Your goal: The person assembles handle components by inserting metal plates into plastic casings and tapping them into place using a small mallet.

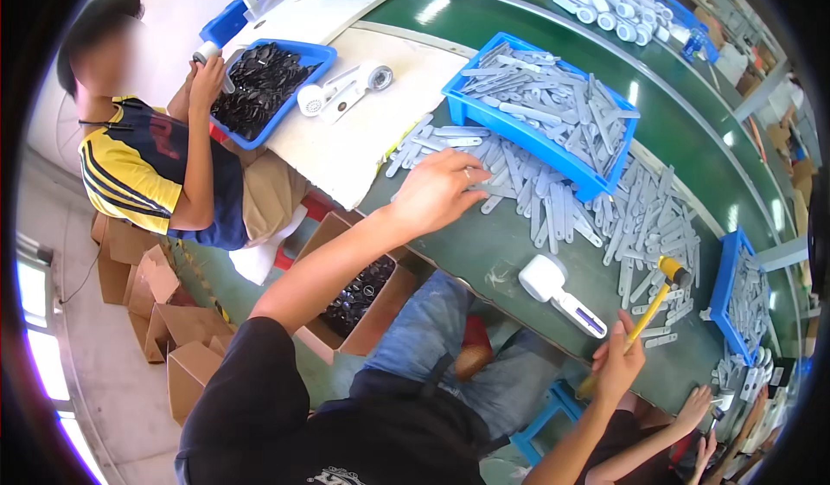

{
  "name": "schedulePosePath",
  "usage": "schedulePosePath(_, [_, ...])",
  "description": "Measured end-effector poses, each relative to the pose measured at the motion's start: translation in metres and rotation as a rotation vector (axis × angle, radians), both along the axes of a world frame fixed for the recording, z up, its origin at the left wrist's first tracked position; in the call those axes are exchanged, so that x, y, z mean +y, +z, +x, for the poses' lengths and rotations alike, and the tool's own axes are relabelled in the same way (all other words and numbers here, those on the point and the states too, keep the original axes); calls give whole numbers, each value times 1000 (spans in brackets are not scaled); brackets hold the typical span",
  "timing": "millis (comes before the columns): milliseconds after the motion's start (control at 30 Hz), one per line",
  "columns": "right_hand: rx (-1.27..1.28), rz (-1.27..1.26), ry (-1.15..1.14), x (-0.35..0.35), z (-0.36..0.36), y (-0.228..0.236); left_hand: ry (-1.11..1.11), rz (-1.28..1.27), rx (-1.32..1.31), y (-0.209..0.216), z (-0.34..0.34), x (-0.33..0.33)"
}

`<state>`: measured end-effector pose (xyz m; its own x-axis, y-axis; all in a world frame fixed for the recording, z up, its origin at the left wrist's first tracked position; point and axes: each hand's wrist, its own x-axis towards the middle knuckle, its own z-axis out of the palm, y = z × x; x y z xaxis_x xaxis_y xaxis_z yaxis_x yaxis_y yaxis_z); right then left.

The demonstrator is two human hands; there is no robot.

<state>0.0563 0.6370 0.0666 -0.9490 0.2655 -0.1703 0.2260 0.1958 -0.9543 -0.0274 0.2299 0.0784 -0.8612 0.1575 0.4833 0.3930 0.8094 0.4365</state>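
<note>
My right hand (618, 360) is wrapped round the yellow handle of a mallet (650, 312), whose yellow and black head points up and away. Beside it on the dark green table lies a white tool-like part (553, 290) with a round head and a flat handle, much like a shower head. My left hand (439, 191) hovers at the near edge of a heap of loose grey strips (553, 195), fingers apart, with nothing seen in them. Behind the heap, a blue crate (596, 178) is filled with more such strips.
At the left, a co-worker holds a white part beside a blue tray (324, 61) of black pieces. Two white parts (346, 92) lie on the pale board. Below stands a cardboard box (380, 316). Another blue crate (722, 290) and another person's hands (692, 409) are at right.
</note>
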Motion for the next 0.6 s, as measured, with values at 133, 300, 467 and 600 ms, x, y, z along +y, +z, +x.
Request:
schedulePosePath(133, [18, -16, 25, -2, 3, 0, 6, -175, 28, -13, -13, 6])
schedulePosePath(300, [35, -74, 39, 2, 1, 1, 42, -290, 182, -8, -14, -6])
schedulePosePath(467, [43, -106, -1, 11, 6, -1, 181, 164, -63, 29, -3, 6])
schedulePosePath(600, [81, -279, -39, -8, 22, 15, -164, 584, -624, 60, 22, 47])
